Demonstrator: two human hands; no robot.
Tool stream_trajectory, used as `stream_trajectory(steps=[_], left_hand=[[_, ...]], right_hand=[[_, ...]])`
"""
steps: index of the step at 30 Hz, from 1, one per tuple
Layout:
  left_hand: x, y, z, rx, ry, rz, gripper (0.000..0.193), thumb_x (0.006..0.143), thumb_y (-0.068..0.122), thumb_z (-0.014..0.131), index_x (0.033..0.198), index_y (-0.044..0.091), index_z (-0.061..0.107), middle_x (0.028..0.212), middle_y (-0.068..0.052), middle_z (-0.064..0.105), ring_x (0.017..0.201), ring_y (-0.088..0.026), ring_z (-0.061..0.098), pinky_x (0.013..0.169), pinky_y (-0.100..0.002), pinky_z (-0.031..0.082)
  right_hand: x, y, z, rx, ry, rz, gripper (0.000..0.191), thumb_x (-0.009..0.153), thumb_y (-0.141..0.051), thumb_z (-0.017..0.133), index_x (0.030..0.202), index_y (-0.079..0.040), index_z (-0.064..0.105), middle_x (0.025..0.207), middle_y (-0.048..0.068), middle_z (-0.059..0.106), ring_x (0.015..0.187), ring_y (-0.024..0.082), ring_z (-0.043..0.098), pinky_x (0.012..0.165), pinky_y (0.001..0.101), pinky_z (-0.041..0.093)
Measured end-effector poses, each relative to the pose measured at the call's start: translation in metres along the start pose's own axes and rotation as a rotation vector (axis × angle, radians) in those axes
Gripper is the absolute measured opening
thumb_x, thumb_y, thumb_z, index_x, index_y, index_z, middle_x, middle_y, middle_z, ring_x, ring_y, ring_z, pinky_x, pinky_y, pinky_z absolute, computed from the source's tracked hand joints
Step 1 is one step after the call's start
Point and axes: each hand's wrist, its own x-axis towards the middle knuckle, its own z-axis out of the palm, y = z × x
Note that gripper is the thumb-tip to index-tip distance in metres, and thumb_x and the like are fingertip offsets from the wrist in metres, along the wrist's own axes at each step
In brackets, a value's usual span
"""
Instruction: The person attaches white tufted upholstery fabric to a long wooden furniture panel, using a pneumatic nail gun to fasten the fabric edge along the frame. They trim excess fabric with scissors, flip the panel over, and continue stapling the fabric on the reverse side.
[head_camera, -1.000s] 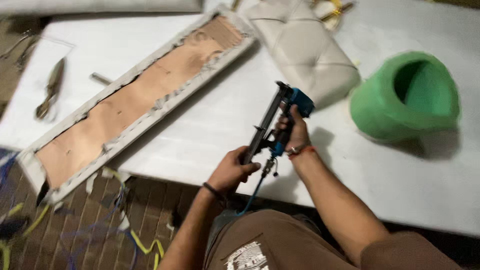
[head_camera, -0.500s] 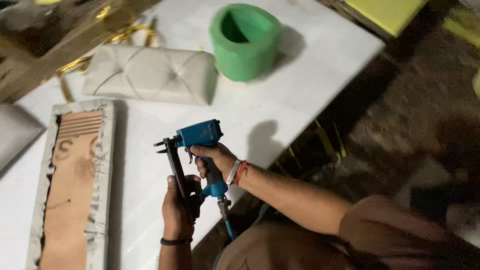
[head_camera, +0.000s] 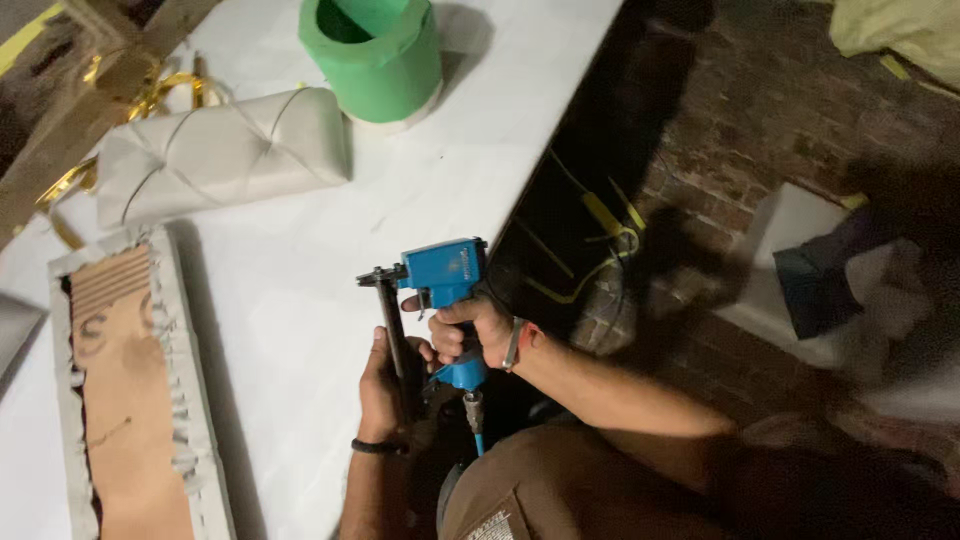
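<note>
Two hands grip one tool: a pneumatic staple gun (head_camera: 432, 300) held over the near edge of the white table (head_camera: 440, 190). Its body is a boxy block of bright blue, smooth and hard, with a long, thin, dark metal magazine running down from it and a blue grip ending in a metal fitting and a blue hose (head_camera: 478, 440). The right hand (head_camera: 470, 330) is clenched round the blue grip, a band at its wrist; the left hand (head_camera: 385, 385) is closed about the dark magazine, a black band at its wrist. Beyond the staple gun, on the table, stands a green cylinder (head_camera: 375, 55), hollow and matte. Beside it, farther from the gun, lies a pale tufted cushion (head_camera: 225, 155), soft and creased by stitched diagonal lines. Left of the gun lies a long panel (head_camera: 130, 400) with a brown board back and a ragged, frayed whitish fabric rim.
</note>
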Motion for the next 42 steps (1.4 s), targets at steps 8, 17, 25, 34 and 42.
stream_trajectory(steps=[8, 17, 25, 34, 42], left_hand=[[-0.042, -0.041, 0.022, 0.027, 0.165, 0.0, 0.069, 0.106, 0.058, 0.03, 0.082, 0.005, 0.066, 0.071, -0.005, 0.06, 0.066, -0.016, 0.051, 0.061, -0.03, 0.04], [-0.108, -0.049, 0.001, -0.106, 0.4, 0.14, 0.062, 0.105, 0.057, 0.037, 0.084, 0.006, 0.066, 0.068, -0.004, 0.059, 0.061, -0.016, 0.05, 0.057, -0.03, 0.039], [-0.129, -0.075, -0.069, -0.033, 0.557, 0.315, 0.058, 0.106, 0.05, 0.043, 0.085, 0.001, 0.065, 0.074, -0.005, 0.061, 0.069, -0.017, 0.054, 0.063, -0.031, 0.045], [-0.214, -0.094, -0.183, 0.943, 0.951, 0.489, 0.032, 0.088, 0.025, 0.072, 0.112, 0.004, 0.073, 0.109, -0.016, 0.076, 0.101, -0.031, 0.073, 0.09, -0.038, 0.056], [-0.335, -0.106, -0.244, 1.276, 0.664, 0.374, 0.083, 0.067, 0.036, 0.088, 0.137, 0.007, 0.055, 0.146, -0.02, 0.051, 0.136, -0.038, 0.047, 0.113, -0.05, 0.037]], right_hand=[[-0.033, 0.012, -0.027, 0.036, -0.051, 0.161, 0.056, 0.088, -0.027, 0.076, 0.133, 0.001, 0.06, 0.062, -0.002, 0.053, 0.059, 0.014, 0.055, 0.066, 0.034, 0.049], [-0.011, 0.067, -0.006, 0.005, -0.218, 0.317, 0.023, 0.092, -0.026, 0.075, 0.09, -0.005, 0.066, 0.063, 0.0, 0.056, 0.061, 0.016, 0.057, 0.073, 0.0364, 0.053], [0.008, 0.095, 0.049, -0.04, -0.311, 0.446, 0.019, 0.093, -0.017, 0.073, 0.101, -0.003, 0.065, 0.07, 0.002, 0.061, 0.066, 0.016, 0.061, 0.071, 0.0347, 0.053], [0.042, 0.159, 0.113, -0.907, -0.051, 0.355, 0.014, 0.077, -0.015, 0.081, 0.084, -0.007, 0.072, 0.07, 0.001, 0.068, 0.058, 0.013, 0.062, 0.055, 0.0303, 0.051], [0.047, 0.244, 0.129, -1.216, -0.048, 0.463, 0.022, 0.081, -0.016, 0.083, 0.084, 0.001, 0.069, 0.067, 0.004, 0.064, 0.056, 0.015, 0.057, 0.054, 0.0328, 0.047]])
